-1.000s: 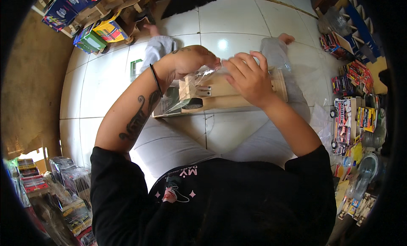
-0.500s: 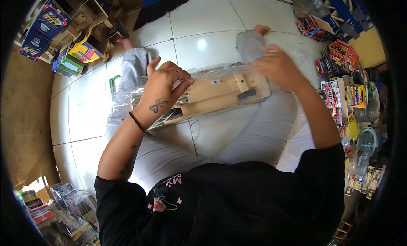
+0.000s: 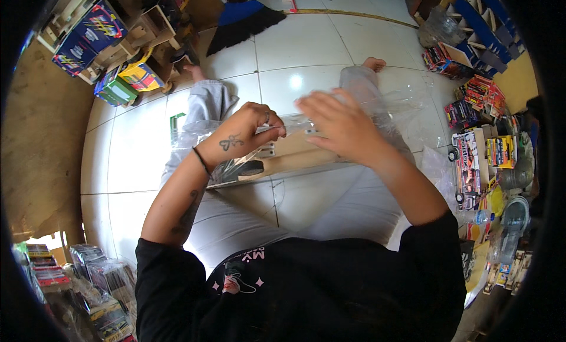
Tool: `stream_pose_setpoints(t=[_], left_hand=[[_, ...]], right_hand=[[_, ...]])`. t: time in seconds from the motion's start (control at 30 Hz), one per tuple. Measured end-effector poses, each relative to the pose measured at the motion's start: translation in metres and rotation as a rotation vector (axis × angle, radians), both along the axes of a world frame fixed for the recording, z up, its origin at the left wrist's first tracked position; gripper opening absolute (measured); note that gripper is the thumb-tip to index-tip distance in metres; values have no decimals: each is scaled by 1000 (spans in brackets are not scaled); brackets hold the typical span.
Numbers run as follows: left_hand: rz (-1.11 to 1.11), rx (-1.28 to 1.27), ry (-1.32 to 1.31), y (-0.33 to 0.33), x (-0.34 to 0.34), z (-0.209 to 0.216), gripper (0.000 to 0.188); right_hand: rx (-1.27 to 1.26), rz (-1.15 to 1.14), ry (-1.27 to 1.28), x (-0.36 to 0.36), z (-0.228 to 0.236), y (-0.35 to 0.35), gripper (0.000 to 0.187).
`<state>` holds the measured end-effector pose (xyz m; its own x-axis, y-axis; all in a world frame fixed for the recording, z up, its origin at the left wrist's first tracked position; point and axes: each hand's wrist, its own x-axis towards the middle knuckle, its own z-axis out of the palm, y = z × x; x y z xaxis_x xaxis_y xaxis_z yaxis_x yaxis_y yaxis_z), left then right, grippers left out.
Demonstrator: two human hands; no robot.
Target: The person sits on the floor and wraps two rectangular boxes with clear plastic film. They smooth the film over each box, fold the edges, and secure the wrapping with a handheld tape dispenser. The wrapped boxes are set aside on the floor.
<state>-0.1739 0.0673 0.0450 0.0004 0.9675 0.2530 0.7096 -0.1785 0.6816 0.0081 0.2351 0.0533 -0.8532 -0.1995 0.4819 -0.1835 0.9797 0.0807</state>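
Note:
A wooden toy truck (image 3: 295, 160) lies with its underside and black wheels up, across my lap between my legs. Clear plastic film (image 3: 398, 109) covers it and spreads past both its ends. My left hand (image 3: 250, 130) is closed over the truck's left part, thumb and fingers pinching the film's edge. Close beside it, my right hand (image 3: 342, 127) lies over the middle of the film, fingers stretched out and a little blurred, covering the truck's right part. One black wheel (image 3: 250, 168) shows below my left hand.
Painted wooden toy trucks (image 3: 141, 74) stand at the far left. A blue and black broom head (image 3: 244, 25) rests on the tiled floor (image 3: 306, 44). Boxy printed toys (image 3: 469, 165) and a plastic bottle (image 3: 476, 216) line the right side; wrapped stacks (image 3: 109, 271) stand near left.
My right hand has moved left from the truck's right end to the middle, beside my left hand. My left hand keeps its pinch on the film. The view has shifted slightly.

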Motion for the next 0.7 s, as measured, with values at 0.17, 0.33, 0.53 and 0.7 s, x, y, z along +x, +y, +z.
stream_pose_setpoints(t=[0.17,0.33,0.53,0.7], left_hand=[[60,-256,-74,-9,-15,3,21],[197,-631,26,-112,-100,10,37],[836,-634,59,-255,-193,25,27],[874,229,242,-134,-123,23,36]], right_hand=[[-290,70,-175,-34,-28,-1,15],[-454,72,-231,-29,-28,10,18],[-533,84,-352,-36,-26,11,19],[-560,79,-440,-37,-20,14,19]])
